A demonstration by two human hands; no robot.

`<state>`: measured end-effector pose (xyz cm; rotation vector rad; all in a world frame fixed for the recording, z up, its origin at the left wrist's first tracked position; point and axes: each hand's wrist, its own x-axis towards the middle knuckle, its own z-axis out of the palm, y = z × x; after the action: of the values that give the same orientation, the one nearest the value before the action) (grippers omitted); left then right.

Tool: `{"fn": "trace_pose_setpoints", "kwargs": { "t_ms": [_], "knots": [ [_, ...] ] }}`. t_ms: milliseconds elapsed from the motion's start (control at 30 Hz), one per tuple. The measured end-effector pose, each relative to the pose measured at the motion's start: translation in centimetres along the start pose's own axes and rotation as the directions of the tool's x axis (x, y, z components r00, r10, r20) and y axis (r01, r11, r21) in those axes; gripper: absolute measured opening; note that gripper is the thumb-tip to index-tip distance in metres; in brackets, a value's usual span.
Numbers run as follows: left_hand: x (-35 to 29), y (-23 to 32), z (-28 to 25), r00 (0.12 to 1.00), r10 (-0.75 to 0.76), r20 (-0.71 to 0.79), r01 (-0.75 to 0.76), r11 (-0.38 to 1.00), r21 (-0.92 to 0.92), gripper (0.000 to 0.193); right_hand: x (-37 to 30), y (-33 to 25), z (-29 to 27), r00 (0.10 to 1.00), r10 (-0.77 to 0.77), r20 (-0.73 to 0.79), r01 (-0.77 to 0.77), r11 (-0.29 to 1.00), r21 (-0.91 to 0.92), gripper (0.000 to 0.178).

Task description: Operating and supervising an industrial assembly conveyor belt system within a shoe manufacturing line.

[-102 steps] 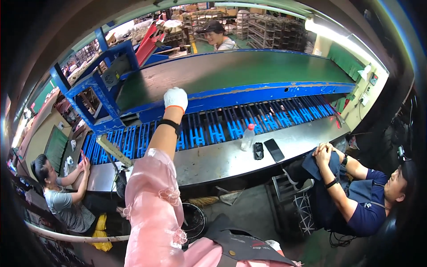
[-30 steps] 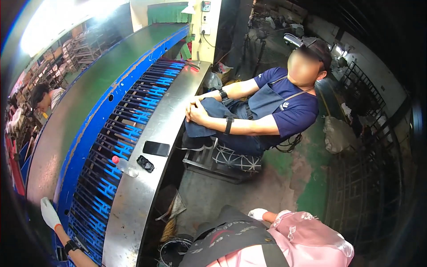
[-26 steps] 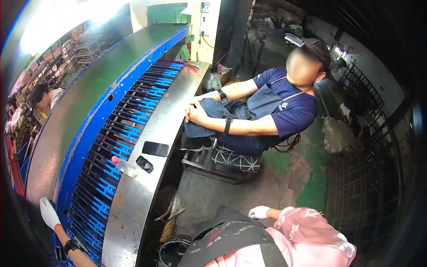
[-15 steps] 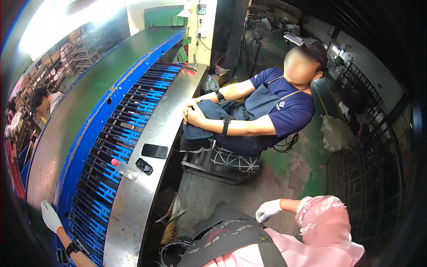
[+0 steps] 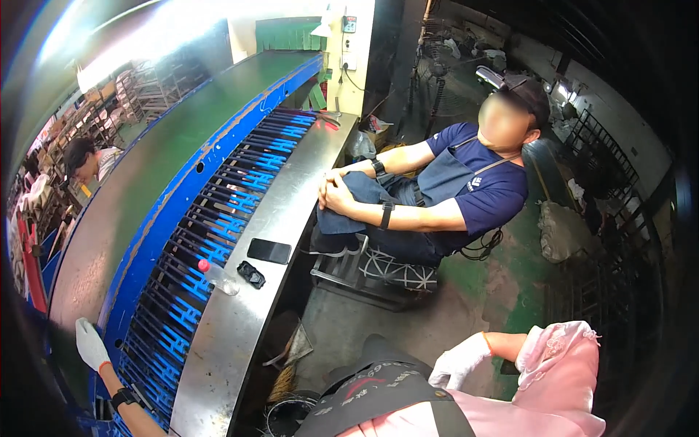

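Note:
My left hand, in a white glove with an orange cuff, rests flat by the near end of the green conveyor belt, beside its blue side rail. Its fingers lie stretched out and it holds nothing I can see. A dark watch is on that wrist. My right hand, gloved in white too, hangs in front of my dark apron with its fingers pointing down, loosely bent. No object shows in it.
A steel ledge carries a black phone, a crumpled black item and a clear bottle with a pink cap. Blue-clipped rods line the conveyor. A seated co-worker faces the ledge; another person is far left.
The whole view has shifted, so the conveyor and seated co-worker appear farther right. My right hand has dropped slightly. My left hand stays at the belt's edge.

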<state>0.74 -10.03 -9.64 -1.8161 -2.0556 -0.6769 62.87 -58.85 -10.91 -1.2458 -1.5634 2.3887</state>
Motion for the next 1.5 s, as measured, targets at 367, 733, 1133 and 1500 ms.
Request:
{"fn": "trace_pose_setpoints", "kwargs": {
  "t_ms": [367,733,1133,1500],
  "knots": [
    [-0.5,1.7,-1.2,0.997,-0.071,0.007,0.071,0.997,0.019,0.037,-0.1,-1.5,0.6,0.994,-0.061,-0.094,0.065,0.997,0.042,0.029],
    [-0.5,1.7,-1.5,0.997,-0.068,0.038,0.067,0.997,0.028,0.038,0.1,-1.9,0.4,0.988,-0.050,-0.144,0.029,0.989,-0.143,0.037],
    [-0.1,1.0,-1.5,0.997,-0.073,0.032,0.071,0.996,0.044,0.041,-0.8,-2.9,-0.1,0.993,0.090,-0.081,-0.092,0.995,-0.025,0.040],
    [-0.6,2.5,-1.9,0.996,-0.084,-0.007,0.084,0.996,0.031,0.036,0.5,-1.9,-0.4,0.999,-0.027,0.025,0.027,0.999,-0.018,0.042]
  ]
}}
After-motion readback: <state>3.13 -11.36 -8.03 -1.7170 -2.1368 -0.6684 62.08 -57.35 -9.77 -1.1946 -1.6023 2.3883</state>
